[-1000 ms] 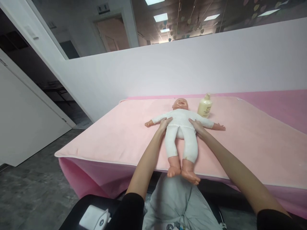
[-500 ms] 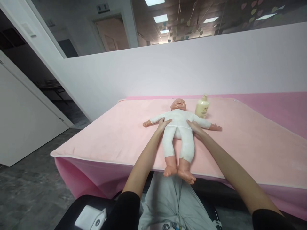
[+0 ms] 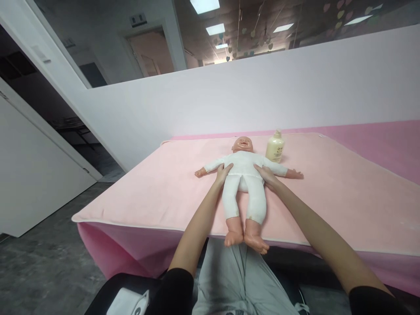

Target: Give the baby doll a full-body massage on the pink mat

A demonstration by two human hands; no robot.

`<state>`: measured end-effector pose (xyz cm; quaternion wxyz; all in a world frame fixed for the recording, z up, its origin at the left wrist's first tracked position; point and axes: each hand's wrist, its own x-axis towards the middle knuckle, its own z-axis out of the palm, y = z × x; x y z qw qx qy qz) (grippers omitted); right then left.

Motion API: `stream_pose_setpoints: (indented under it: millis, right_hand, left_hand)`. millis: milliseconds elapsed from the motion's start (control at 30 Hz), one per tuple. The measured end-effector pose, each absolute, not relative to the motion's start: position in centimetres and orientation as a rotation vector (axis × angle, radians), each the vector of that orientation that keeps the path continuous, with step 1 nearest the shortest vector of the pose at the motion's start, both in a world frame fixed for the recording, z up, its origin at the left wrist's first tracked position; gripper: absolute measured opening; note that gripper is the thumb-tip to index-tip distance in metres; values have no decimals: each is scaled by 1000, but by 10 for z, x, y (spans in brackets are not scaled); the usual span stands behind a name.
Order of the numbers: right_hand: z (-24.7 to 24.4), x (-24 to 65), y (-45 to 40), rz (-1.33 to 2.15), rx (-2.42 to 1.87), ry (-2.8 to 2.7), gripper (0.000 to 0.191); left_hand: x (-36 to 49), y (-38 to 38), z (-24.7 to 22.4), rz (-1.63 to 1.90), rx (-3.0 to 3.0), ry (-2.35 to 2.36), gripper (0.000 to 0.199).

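Note:
A baby doll (image 3: 243, 165) with a white cloth body lies on its back, head toward the wall and arms spread wide. Its feet reach past the near edge of the pink-covered table (image 3: 157, 188). On the doll's left-of-view side, my left hand (image 3: 223, 172) grips the waist, thumb on top of the belly. Across from it, my right hand (image 3: 266, 173) holds the other side of the waist in the same way. The fingers of both hands are tucked beside or under the body and hidden.
A pale yellow pump bottle (image 3: 274, 148) stands behind the doll's arm at right. The white wall (image 3: 229, 100) borders the table's far side. A white device (image 3: 127, 302) lies on a black surface at lower left. A white door (image 3: 36, 175) stands at far left.
The view has shifted slightly. Both hands keep their hold on the doll's waist, and the doll lies in about the same place.

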<state>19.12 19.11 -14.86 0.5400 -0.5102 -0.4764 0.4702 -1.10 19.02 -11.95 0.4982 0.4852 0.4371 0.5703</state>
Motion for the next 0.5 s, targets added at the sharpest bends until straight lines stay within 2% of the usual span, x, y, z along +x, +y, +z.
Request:
stream_pose_setpoints:
  millis: [233,500]
  right_hand:
    - [-138,188,184,1119,-1195,-1104,37]
    - [-132,186,174,1219,-1164,-1072,37]
  left_hand:
    - [-11,192,-121,1344,1178,1053,35]
    - [-10,180,-111,1329,1133,1086,22]
